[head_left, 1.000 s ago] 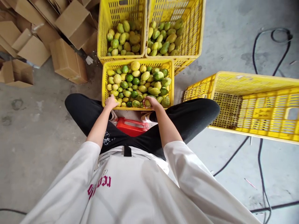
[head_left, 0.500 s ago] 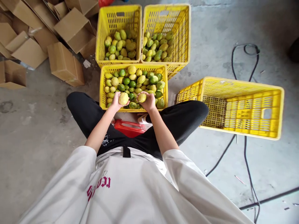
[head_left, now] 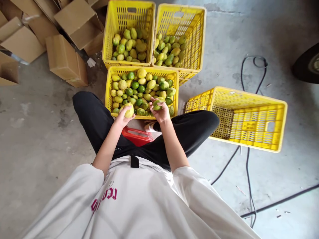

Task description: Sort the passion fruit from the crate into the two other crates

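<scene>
My left hand (head_left: 121,118) is closed around a yellow lemon (head_left: 129,111) at the near left side of a yellow crate (head_left: 107,96). Fingers of my right hand (head_left: 162,114) wrap round a greenish lemon (head_left: 157,105), held over the crate's near right part. Inside this crate lie many lemons (head_left: 141,89), some yellow and some green. Both hands are apart from each other, palms turned upward.
Behind stand two more yellow crates, a left one (head_left: 106,36) and a right one (head_left: 198,39), with lemons low inside. Another yellow crate (head_left: 249,122) lies to the right near black cables (head_left: 248,172). Cardboard boxes (head_left: 64,63) pile up at left; a wheel (head_left: 309,64) shows far right.
My right hand held a yellow lemon before and now has a greenish one, slightly farther right. My left hand keeps its lemon and has moved a little left and nearer me.
</scene>
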The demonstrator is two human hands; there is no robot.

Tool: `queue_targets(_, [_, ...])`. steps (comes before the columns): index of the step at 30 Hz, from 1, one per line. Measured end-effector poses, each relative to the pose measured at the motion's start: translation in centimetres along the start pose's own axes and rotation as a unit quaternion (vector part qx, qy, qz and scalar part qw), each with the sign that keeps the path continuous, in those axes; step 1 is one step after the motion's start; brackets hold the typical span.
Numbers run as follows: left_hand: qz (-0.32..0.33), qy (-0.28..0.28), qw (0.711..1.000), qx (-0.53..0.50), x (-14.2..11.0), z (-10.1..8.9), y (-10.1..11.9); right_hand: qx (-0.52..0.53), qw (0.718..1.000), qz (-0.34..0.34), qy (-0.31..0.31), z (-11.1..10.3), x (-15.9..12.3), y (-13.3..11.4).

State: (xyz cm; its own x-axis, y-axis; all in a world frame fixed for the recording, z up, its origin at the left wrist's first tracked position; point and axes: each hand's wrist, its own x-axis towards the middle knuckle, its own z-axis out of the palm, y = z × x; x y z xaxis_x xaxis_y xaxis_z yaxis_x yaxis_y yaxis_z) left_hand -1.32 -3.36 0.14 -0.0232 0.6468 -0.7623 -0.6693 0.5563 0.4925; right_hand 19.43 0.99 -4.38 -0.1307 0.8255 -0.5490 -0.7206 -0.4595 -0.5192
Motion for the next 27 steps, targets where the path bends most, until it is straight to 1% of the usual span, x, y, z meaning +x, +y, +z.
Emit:
queue_targets(2, [-0.005, -0.015, 1.000, 0.000, 0.2, 0.1, 0.3, -0.025, 1.000, -0.012, -0.008, 0.1, -0.7, -0.8])
queue_targets(6, [-0.007, -0.013, 1.000, -0.024, 0.2, 0.5, 0.7, -0.031, 0.998, -0.015, -0.048, 0.1, -3.1, -1.9])
queue_targets(8, [-0.009, -0.033, 0.998, -0.053, 0.1, 0.9, 0.7, -0.030, 0.997, -0.004, -0.075, 0.0, -4.2, -1.9])
queue_targets(10, [-0.007, -0.057, 0.996, -0.074, -0.1, 1.2, 0.6, -0.030, 0.996, 0.009, -0.086, -0.1, -4.8, -1.5])
queue_targets(12, [0.004, -0.072, 0.995, -0.075, -0.1, 1.5, 0.2, -0.021, 0.996, 0.027, -0.077, -0.3, -4.8, -0.7])
queue_targets(15, [0.023, -0.078, 0.996, -0.036, 0.1, 1.5, -0.8, 0.020, 0.996, 0.072, -0.051, -0.6, -4.5, 0.4])
queue_targets(18, [0.026, -0.056, 0.998, 0.005, 0.5, 1.1, -1.8, 0.060, 0.992, 0.109, -0.037, -0.8, -4.0, 1.0])
queue_targets(21, [0.025, -0.036, 0.999, 0.006, 0.9, 1.0, -2.2, 0.054, 0.987, 0.144, -0.037, -0.9, -3.7, 1.0])
queue_targets(23, [0.017, -0.048, 0.999, 0.000, 0.9, 1.0, -2.2, 0.039, 0.990, 0.134, -0.035, -0.7, -3.7, 0.8])
queue_targets(25, [0.005, -0.067, 0.998, 0.000, 0.9, 1.2, -2.0, 0.030, 0.995, 0.090, -0.031, -0.3, -3.9, 0.7])
queue_targets(27, [-0.013, -0.071, 0.997, 0.001, 0.8, 1.5, -1.8, 0.028, 0.998, 0.049, -0.039, 0.3, -4.2, 0.5])
